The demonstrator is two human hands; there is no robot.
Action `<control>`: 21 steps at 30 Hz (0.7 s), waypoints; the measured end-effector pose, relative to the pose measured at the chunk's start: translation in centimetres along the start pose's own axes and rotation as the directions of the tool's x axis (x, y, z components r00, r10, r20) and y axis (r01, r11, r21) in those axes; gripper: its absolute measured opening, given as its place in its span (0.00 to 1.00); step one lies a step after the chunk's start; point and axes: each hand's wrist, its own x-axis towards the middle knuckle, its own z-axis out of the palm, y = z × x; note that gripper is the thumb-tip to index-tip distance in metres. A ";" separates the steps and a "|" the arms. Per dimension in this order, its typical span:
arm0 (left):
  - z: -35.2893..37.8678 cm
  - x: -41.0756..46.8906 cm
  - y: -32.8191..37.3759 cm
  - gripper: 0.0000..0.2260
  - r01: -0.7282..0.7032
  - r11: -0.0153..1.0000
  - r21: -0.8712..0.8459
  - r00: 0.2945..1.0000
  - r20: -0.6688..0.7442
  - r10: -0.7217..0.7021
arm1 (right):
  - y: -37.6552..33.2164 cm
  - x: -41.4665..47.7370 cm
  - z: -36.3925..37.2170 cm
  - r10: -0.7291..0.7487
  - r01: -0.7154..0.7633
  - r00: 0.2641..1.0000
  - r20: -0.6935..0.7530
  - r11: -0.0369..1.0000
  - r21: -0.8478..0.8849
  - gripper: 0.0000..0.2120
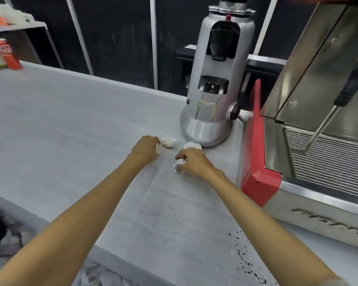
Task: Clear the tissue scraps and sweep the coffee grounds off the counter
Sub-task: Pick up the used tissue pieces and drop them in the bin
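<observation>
Several crumpled white tissue scraps lie on the grey counter (70, 124) in front of the grinder. My right hand (194, 162) is closed around one tissue scrap (179, 164). My left hand (146, 147) has its fingers curled over another scrap (159, 148) at its fingertips. A speckled scrap (168, 142) lies just beyond my left hand, and one more scrap (192, 145) sits against the grinder's base. Dark coffee grounds (242, 254) are scattered near the counter's front edge on the right, with a few specks (171, 206) in the middle.
A silver coffee grinder (213, 83) stands just behind the scraps. A red and steel espresso machine (310, 141) fills the right side, its steam wand (327, 122) hanging over the drip tray. A red can (2, 54) stands at the far left.
</observation>
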 end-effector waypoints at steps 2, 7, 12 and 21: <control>-0.4 0.0 0.1 0.16 -0.020 0.999 -0.027 0.999 -0.030 0.019 | -0.3 -0.4 -0.1 0.002 -0.002 1.000 -0.018 1.000 0.020 0.19; -1.9 -2.0 0.9 0.18 -0.083 0.994 -0.076 0.996 0.012 0.084 | -1.0 -3.3 -0.4 0.029 -0.022 0.997 -0.072 0.995 0.097 0.17; -3.2 -7.6 3.5 0.19 -0.248 0.966 -0.080 0.960 0.114 0.256 | -1.5 -10.1 -0.1 0.142 -0.105 0.975 -0.173 0.972 0.209 0.17; -0.8 -21.4 12.1 0.18 -0.606 0.774 -0.185 0.681 0.381 0.625 | 1.7 -29.2 0.2 0.444 -0.331 0.845 -0.299 0.872 0.360 0.20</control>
